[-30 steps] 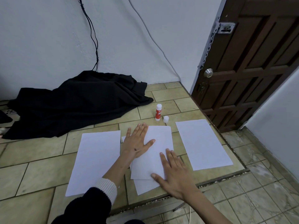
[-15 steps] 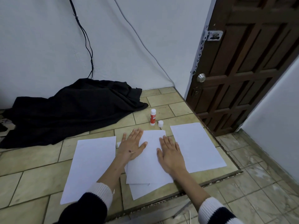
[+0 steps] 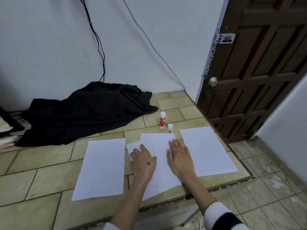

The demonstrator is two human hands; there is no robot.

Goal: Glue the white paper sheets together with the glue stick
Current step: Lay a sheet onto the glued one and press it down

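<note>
Two white sheets lie overlapped on the tiled floor; the top sheet [image 3: 156, 142] sits askew over the lower sheet [image 3: 132, 145]. My left hand [image 3: 143, 161] rests on the top sheet's left edge with its fingers bent. My right hand [image 3: 179, 156] lies flat on the right half of that sheet, fingers straight. A single white sheet [image 3: 103, 168] lies to the left and another white sheet [image 3: 206, 150] to the right. The red and white glue stick [image 3: 162, 120] stands upright beyond the sheets, with its white cap [image 3: 170, 126] beside it.
A black cloth [image 3: 86, 112] is heaped against the wall at the back left, under hanging cables [image 3: 98, 39]. A brown wooden door [image 3: 259, 72] closes the right side. The floor steps down along an edge [image 3: 216, 185] just in front of the sheets.
My right hand slid up the top sheet from its near edge to its middle. My left hand drew back toward the sheet's left edge and its fingers bent.
</note>
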